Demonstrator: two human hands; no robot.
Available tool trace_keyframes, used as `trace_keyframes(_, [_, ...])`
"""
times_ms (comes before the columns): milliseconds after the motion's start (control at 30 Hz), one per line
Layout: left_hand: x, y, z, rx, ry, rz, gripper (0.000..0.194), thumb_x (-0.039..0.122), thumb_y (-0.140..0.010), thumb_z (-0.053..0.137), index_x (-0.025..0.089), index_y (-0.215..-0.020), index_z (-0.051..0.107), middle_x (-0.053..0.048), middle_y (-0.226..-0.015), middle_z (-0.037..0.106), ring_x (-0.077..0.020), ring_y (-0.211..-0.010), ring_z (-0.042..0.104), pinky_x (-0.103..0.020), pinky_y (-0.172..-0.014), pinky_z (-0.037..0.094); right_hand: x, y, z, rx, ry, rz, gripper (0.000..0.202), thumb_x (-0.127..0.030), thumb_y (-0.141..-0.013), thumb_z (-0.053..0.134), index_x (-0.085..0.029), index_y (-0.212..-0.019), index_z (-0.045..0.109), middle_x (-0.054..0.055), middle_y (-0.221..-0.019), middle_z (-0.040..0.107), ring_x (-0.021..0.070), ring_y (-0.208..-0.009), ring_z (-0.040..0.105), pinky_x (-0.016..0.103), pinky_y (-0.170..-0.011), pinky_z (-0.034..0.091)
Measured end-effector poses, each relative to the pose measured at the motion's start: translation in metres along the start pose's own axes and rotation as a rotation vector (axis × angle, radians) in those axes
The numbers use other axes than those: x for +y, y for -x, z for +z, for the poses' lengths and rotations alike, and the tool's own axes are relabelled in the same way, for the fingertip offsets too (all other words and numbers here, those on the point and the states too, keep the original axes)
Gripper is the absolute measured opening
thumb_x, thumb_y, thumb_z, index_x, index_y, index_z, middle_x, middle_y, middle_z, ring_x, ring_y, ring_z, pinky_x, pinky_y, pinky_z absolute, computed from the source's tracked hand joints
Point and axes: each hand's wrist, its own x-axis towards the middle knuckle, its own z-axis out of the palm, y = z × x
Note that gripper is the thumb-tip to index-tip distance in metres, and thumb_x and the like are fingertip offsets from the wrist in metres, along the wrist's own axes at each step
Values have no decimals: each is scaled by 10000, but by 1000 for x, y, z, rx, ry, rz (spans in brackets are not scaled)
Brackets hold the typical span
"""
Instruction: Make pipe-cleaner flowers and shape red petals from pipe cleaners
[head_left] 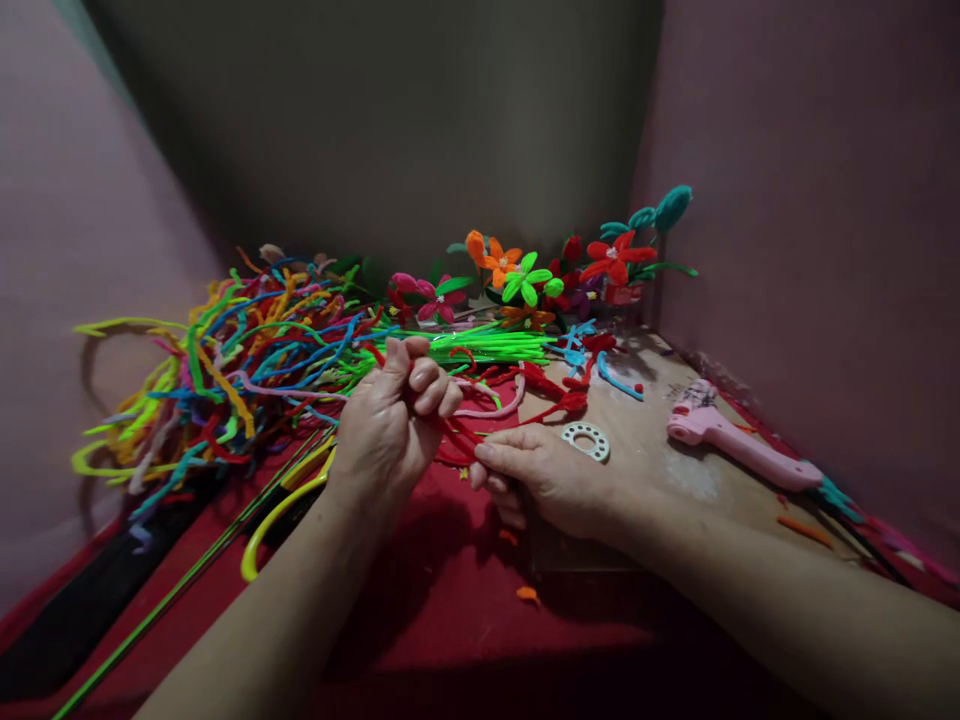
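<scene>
My left hand (394, 415) is closed around a red fuzzy pipe cleaner (459, 436), one end of which pokes out above the thumb. Lower and to the right, my right hand (536, 475) pinches the same red strand between thumb and fingers. The strand runs between both hands over the red cloth (442, 620). Just behind the hands lie a bundle of bright green stems (495, 345), a pink pipe cleaner (510, 403) and red fuzzy pieces (570, 403). How the strand is bent inside my left hand is hidden.
A tangled heap of coloured pipe cleaners (247, 350) fills the left. Fuzzy flowers (615, 260) stand at the back. On the brown board (637, 440) are a white ring with holes (586, 440) and a pink glue gun (742, 447). Yellow-handled scissors (281, 515) lie beside my left wrist.
</scene>
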Motion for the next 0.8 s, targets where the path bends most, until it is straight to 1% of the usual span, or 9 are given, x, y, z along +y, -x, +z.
trace_keyframes(67, [0, 1, 0, -15, -47, -14, 249, 356, -785, 598, 126, -880, 604, 5, -680, 564, -72, -572, 537, -205, -587, 469, -1, -1, -1, 67, -21, -74, 242, -304, -818, 500, -140, -652, 559, -71, -468, 380, 39, -356, 326, 174, -351, 286])
trace_keyframes(133, [-2, 4, -1, -62, -176, -98, 286, 319, -716, 679, 131, -925, 626, -31, -792, 621, -109, -699, 581, -225, -680, 475, -2, -2, -3, 131, -24, -150, 252, -333, -817, 508, -145, -654, 551, -69, -477, 383, 42, -372, 332, 175, -357, 290])
trace_keyframes(233, [-9, 8, -4, -215, -448, -291, 240, 236, -711, 674, 132, -926, 654, -19, -675, 615, -113, -639, 569, -223, -640, 457, -2, -5, -6, 164, -32, -228, 261, -355, -820, 505, -153, -657, 535, -65, -495, 389, 48, -376, 338, 182, -353, 292])
trace_keyframes(267, [-11, 10, -4, -252, -524, -318, 212, 238, -734, 648, 131, -917, 660, -14, -630, 604, -113, -608, 562, -229, -624, 452, -1, -5, -7, 160, -36, -244, 256, -352, -820, 506, -155, -659, 529, -63, -504, 394, 49, -379, 338, 184, -353, 295])
trace_keyframes(333, [-14, 13, -4, -282, -620, -299, 187, 267, -768, 603, 129, -877, 668, -11, -573, 590, -118, -556, 555, -245, -596, 450, 0, -6, -9, 145, -44, -260, 244, -341, -817, 514, -157, -657, 520, -58, -512, 405, 53, -382, 340, 187, -352, 301])
trace_keyframes(467, [-14, 15, -4, -278, -664, -277, 226, 323, -790, 564, 135, -863, 668, -10, -527, 583, -131, -479, 538, -262, -517, 436, 0, -6, -11, 87, -153, -180, 214, -314, -824, 494, -142, -714, 555, -21, -543, 494, 77, -408, 424, 208, -382, 354])
trace_keyframes(600, [-11, 12, -9, -144, -729, -166, 197, 315, -738, 635, 129, -781, 685, -29, -632, 634, -103, -539, 529, -225, -542, 418, -6, -5, -14, 0, -319, -47, 297, -279, -869, 356, -110, -819, 594, 60, -612, 612, 121, -480, 541, 268, -489, 448])
trace_keyframes(667, [-10, 11, -11, -115, -757, -141, 188, 314, -719, 657, 127, -731, 681, -33, -672, 646, -95, -566, 524, -215, -557, 412, -8, -5, -15, 11, -357, -14, 248, -232, -850, 383, -105, -826, 595, 73, -629, 634, 127, -499, 564, 280, -527, 460])
trace_keyframes(800, [-9, 10, -10, -157, -761, -203, 212, 337, -735, 640, 130, -694, 651, -14, -604, 614, -90, -515, 502, -224, -522, 405, -10, -5, -13, 76, -383, -33, 111, -130, -777, 486, -106, -782, 595, 43, -597, 618, 108, -483, 544, 263, -534, 452])
